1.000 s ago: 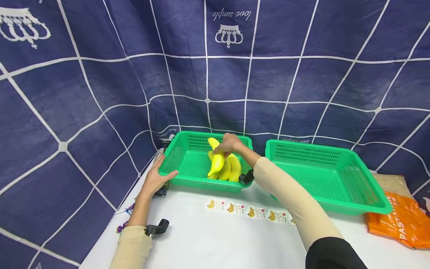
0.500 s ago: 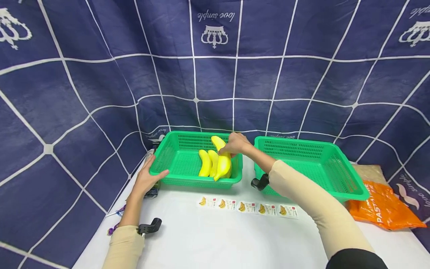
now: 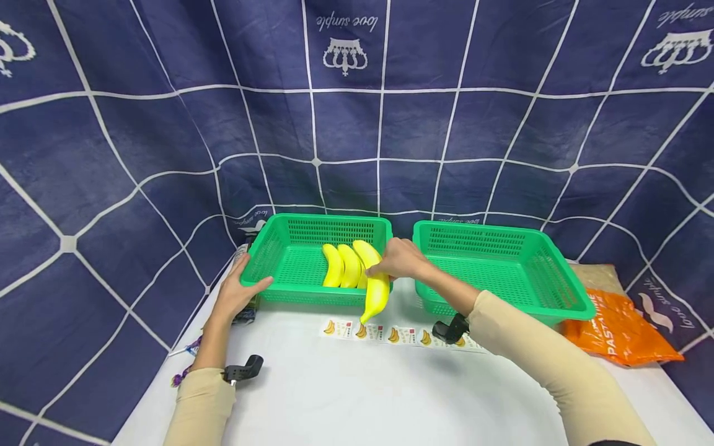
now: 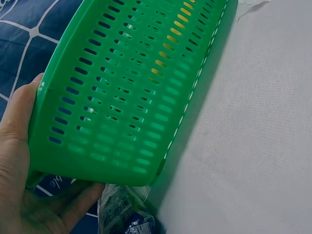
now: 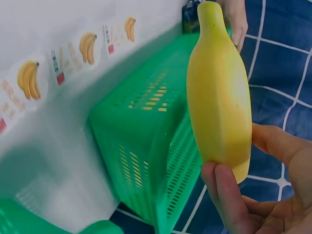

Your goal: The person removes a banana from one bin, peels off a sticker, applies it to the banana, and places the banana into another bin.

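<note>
At the far left, a small purple item (image 3: 180, 376) lies on the white tabletop (image 3: 334, 390), and a dark package (image 3: 245, 314) sits just beside the left green basket (image 3: 298, 266). The person's left hand (image 3: 235, 294) rests against that basket's left end, its fingers extended along the rim and its thumb spread apart from them toward the near side. Inside, toward the right, three yellow bananas (image 3: 350, 266) lie side by side, the rightmost partly hidden. Over the basket's near right corner is the held banana (image 3: 377, 291), tilted, its near tip in front of a row of printed labels (image 3: 393, 335). The right hand (image 3: 403, 257) grips it between thumb and fingers from the right side. Farther right, the right green basket (image 3: 480, 228) stands just apart from the left one. At the far right, an orange bag (image 3: 619, 328) marked "PASTA" lies partly behind its right end.
</note>
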The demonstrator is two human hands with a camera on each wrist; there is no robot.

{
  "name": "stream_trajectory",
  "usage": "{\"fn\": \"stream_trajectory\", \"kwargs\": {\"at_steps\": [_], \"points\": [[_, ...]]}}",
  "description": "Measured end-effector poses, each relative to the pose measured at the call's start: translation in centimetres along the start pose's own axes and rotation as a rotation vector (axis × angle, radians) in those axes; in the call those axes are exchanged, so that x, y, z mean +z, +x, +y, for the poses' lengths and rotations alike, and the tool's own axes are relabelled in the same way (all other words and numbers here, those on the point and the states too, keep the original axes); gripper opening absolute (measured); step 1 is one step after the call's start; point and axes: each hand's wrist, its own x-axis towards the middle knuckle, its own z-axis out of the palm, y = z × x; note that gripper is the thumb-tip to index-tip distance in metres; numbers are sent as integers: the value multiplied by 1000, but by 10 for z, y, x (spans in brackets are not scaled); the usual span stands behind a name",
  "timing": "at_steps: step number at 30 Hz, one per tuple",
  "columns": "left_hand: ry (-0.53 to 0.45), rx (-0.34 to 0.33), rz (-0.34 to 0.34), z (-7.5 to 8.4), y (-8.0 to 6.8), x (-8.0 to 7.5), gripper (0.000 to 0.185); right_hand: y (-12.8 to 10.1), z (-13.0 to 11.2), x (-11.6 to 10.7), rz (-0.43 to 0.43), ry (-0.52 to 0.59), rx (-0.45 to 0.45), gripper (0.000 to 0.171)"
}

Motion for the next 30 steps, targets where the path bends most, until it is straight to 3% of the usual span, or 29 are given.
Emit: {"fn": "stream_trajectory", "kwargs": {"at_steps": [16, 25, 30], "points": [[18, -16, 12, 3, -1, -5, 101, -73, 23, 26, 118, 94, 101, 31], [22, -22, 5, 8, -1, -5, 101, -114, 37, 47, 190, 116, 169, 48], [11, -23, 1, 8, -4, -2, 101, -137, 50, 67, 193, 180, 230, 47]]}}
